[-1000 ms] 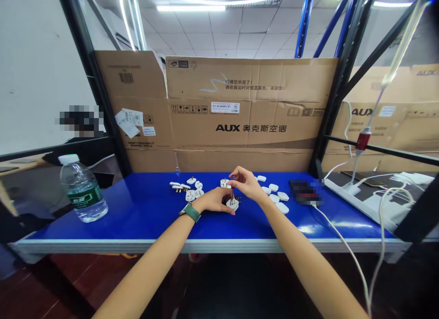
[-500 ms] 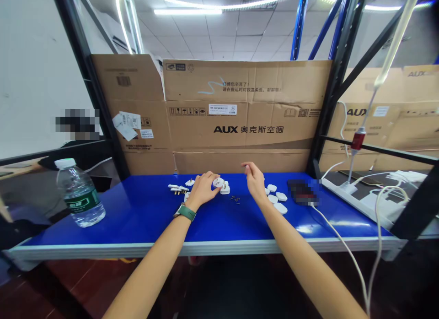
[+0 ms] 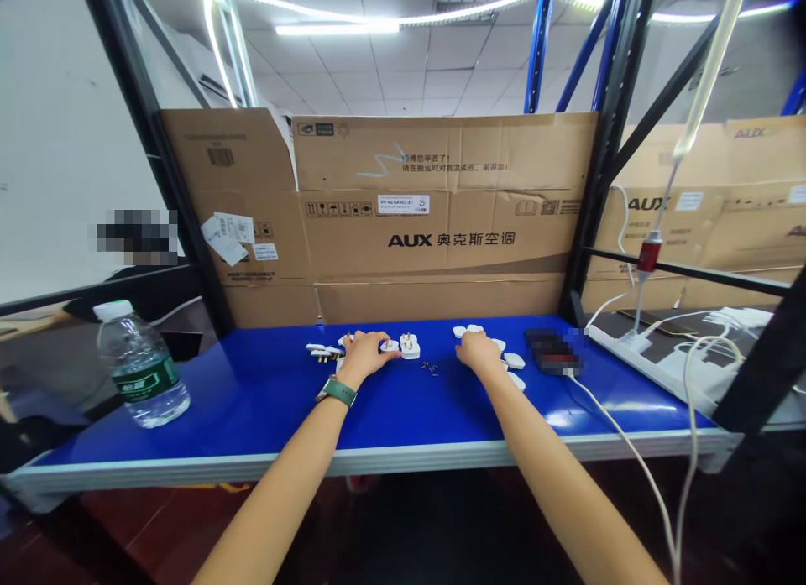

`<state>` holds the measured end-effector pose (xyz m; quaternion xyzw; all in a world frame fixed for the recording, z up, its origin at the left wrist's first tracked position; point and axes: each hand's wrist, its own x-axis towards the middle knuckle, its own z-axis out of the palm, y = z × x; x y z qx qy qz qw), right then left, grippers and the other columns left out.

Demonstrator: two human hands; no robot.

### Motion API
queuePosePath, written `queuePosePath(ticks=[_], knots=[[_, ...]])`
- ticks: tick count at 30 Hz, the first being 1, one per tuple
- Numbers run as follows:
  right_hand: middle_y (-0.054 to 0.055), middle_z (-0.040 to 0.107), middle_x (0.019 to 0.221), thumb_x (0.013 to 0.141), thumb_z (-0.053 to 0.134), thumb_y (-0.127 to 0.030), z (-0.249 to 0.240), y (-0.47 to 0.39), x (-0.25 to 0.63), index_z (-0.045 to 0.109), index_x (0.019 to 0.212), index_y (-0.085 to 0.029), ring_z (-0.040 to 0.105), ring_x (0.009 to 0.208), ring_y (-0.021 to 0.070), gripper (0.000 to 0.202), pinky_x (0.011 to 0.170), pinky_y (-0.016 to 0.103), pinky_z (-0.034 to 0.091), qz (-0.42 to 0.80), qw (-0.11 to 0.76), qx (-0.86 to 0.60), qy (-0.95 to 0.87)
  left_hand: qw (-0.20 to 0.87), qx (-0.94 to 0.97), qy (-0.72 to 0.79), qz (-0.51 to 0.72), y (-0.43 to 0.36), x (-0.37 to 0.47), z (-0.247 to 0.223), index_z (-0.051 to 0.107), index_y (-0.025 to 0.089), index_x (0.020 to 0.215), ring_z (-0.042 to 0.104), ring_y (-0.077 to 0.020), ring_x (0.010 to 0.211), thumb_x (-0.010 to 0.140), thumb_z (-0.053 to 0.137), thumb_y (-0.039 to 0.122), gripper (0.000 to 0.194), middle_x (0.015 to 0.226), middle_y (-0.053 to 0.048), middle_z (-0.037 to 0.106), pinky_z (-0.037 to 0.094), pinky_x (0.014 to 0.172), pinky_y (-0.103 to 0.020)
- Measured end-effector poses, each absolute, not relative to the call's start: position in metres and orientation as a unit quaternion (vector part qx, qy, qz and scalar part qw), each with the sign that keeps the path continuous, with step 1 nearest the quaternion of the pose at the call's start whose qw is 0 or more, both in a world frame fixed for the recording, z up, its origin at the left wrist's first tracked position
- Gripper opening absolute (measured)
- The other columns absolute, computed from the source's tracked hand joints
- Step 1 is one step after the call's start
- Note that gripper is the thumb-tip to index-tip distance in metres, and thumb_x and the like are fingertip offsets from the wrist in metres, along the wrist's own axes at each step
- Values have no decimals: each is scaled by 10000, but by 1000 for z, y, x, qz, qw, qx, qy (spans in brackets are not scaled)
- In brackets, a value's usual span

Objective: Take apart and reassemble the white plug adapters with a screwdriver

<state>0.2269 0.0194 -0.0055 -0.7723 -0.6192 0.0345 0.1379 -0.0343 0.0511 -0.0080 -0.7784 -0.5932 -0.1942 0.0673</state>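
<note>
My left hand (image 3: 365, 354), with a green-strapped watch at the wrist, pinches a white plug piece (image 3: 389, 346) between thumb and fingers. Just right of it on the blue table stand white plug pieces with pins up (image 3: 409, 346). More white plug pieces (image 3: 322, 351) lie left of the hand, partly hidden by it. My right hand (image 3: 478, 351) is lowered, back up, among several smooth white plug covers (image 3: 514, 361). Its fingers are curled under, and what is in them is hidden. Between the hands lies a small group of dark screws (image 3: 429, 368).
A water bottle (image 3: 143, 367) stands at the table's left. A dark phone (image 3: 554, 352) with a white cable (image 3: 620, 434) lies at the right, near a power strip (image 3: 648, 375). A cardboard sheet (image 3: 409, 300) walls the back. A person (image 3: 142, 249) sits beyond on the left.
My right hand has come down from a raised position onto the white covers. My left hand has drawn slightly left and lower with the plug piece, apart from the neighbouring ones.
</note>
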Motion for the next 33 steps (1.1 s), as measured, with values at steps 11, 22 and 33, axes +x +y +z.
queuePosePath(ticks=[11, 22, 33], knots=[[252, 618, 1246, 889, 544, -85, -5, 14, 227, 644, 1238, -126, 683, 1078, 306, 366, 871, 392, 517, 22, 133, -769, -625, 138, -601, -764, -187, 47, -49, -4, 697, 108, 1112, 530, -436, 1145, 795, 578, 271, 376, 1215, -241, 633, 349, 938, -548], [195, 705, 1163, 908, 595, -253, -4, 25, 224, 692, 1171, -170, 677, 1078, 321, 293, 829, 357, 496, 27, 225, -716, -660, 114, -636, -741, -182, 49, -51, -2, 747, 157, 932, 549, -426, 1129, 820, 538, 233, 249, 1031, -212, 734, 296, 934, -570], [48, 726, 874, 836, 594, -208, -3, 33, 211, 647, 1076, -190, 666, 773, 194, 247, 711, 265, 461, 117, 469, -572, -663, 133, -685, -675, -238, 52, -52, -1, 743, 189, 904, 580, -354, 1047, 880, 520, 203, 224, 977, -137, 727, 327, 923, -518]])
